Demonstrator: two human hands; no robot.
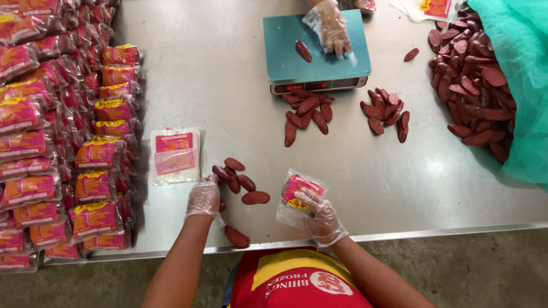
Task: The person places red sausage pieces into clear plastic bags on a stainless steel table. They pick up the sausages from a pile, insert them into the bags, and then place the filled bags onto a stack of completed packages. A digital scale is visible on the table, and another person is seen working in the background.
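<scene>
A: Biggest first. Steel table (228, 68) fills the frame, grey floor along the bottom edge. Stacked red-and-yellow filled packs (63, 142) down the left side, big heap of dark red sausage slices (474, 91) upper right under green netting (522, 74).

B: Scale?

A: Teal weighing scale (317, 48) top centre, one slice on it, a co-worker's gloved hand (334, 31) resting flat on the platform. Two small slice piles just below the scale. Flat stack of empty pouches (174, 155) left of centre.

B: Wearer's hands?

A: Both gloved. Right hand (321, 215) pinches a clear pouch (299, 197) with a pink label, fingers closed on its near edge, lower centre. Left hand (204, 197) is curled over the near slice cluster (240, 181), fingers bent on a slice; firm grip or not, can't tell.

B: Key relation?

A: Slices sit just right of the left hand, left of the pouch, between both hands. Long axes mostly run diagonal or left-right. Left hand is nearer. One stray slice (236, 236) at the table's near edge.
</scene>
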